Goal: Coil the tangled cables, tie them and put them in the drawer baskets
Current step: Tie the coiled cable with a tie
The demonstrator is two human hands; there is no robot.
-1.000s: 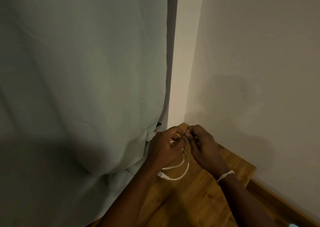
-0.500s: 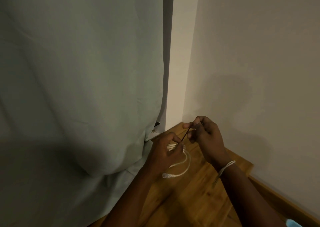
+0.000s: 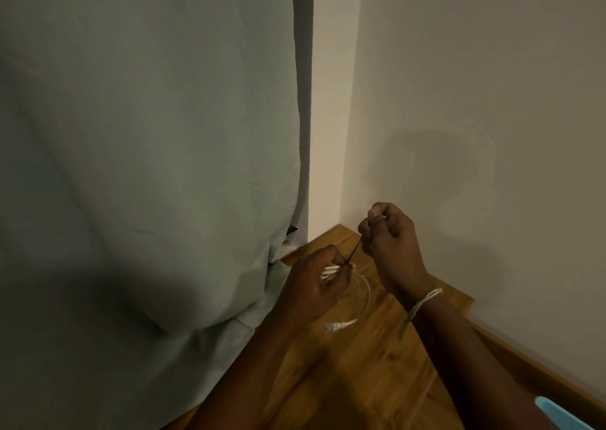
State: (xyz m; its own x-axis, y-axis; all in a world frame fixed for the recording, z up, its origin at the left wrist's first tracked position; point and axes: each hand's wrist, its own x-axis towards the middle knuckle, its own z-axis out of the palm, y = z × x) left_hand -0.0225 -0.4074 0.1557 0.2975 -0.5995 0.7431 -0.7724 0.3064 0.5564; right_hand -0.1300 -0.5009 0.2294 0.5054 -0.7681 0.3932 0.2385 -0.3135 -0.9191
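White cable point(image 3: 359, 293), coiled in loops, is gripped at its bunched top by the left hand point(image 3: 314, 287) above the wooden tabletop point(image 3: 377, 364); its plug end point(image 3: 337, 325) hangs below. The right hand point(image 3: 388, 238) is curled, pinching a thin dark tie point(image 3: 354, 251) that runs taut down to the bunch. A pale curtain point(image 3: 147, 167) hangs to the left, touching the tabletop edge; a string band point(image 3: 421, 305) circles the right wrist.
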